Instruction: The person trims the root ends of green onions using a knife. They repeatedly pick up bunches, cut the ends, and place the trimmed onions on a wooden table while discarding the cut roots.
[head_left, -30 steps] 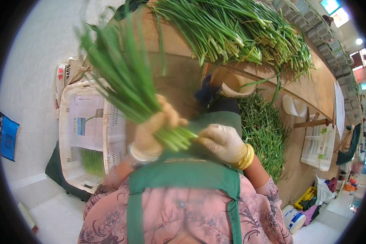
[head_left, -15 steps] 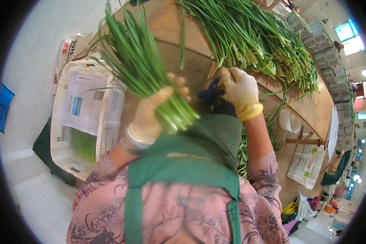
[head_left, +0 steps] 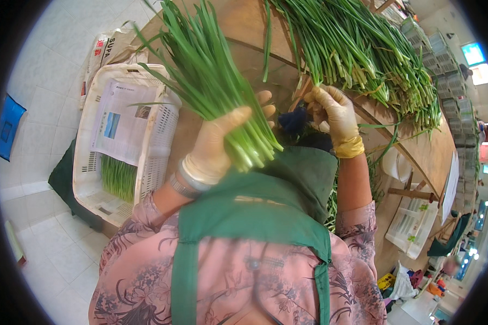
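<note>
My left hand (head_left: 214,141), in a pale glove, is closed round a thick bunch of garlic chives (head_left: 206,70). Their pale cut ends point down toward my green apron, and the long leaves fan out up and left. My right hand (head_left: 335,116), gloved too, is at the near edge of a large chive pile (head_left: 358,49) on the wooden table (head_left: 282,46). Its thumb and fingers pinch the pale end of a chive stalk (head_left: 316,76) there. Just left of those fingers is a dark blue thing (head_left: 294,120), blurred and partly hidden.
At the left stands a white plastic crate (head_left: 81,179) with a printed sheet and more chives inside. A sack (head_left: 106,51) lies behind it. Beyond the table edge at right are a white bucket (head_left: 397,164) and another white crate (head_left: 412,225). Stacked crates (head_left: 450,103) line the far right.
My right hand has turned at the pile's edge and its fingertips now meet a stalk end. The left hand still holds the bunch. The whole view has shifted slightly.
</note>
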### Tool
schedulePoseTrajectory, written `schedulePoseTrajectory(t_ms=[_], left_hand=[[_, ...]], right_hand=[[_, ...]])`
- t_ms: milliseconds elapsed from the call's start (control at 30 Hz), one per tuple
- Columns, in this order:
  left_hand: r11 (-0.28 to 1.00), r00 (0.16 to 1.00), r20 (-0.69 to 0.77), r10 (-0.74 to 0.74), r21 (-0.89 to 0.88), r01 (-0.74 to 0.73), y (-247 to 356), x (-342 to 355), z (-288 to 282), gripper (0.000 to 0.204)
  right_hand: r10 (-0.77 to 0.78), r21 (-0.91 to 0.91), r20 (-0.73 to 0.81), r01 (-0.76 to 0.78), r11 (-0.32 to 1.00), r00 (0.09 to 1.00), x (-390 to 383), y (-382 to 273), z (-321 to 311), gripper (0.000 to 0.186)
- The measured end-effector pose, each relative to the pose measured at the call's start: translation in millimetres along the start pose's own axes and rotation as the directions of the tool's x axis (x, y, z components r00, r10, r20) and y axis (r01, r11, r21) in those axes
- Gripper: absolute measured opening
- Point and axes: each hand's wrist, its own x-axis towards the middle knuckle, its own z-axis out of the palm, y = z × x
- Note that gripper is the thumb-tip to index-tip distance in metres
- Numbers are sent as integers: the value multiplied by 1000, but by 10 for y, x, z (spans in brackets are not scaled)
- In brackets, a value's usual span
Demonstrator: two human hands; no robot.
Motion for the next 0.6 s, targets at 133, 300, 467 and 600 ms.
schedulePoseTrajectory(t_ms=[133,300,467,600], left_hand=[[1000,999,43,10,6,-11,-85,-3,-111,36],[997,997,70,-34,71,29,-167,17,-38,33],[970,991,53,-123,220,109,-327,32,81,33],[936,980,35,-194,307,174,-464,72,146,35]], right_hand=[[-71,80,-30,73,994,997,-320,64,5,17],[-83,121,6,82,989,997,-740,96,-55,13],[-124,33,126,121,992,984,-1061,269,19,8],[-384,-326,271,460,826,883,-1169,315,-32,13]])
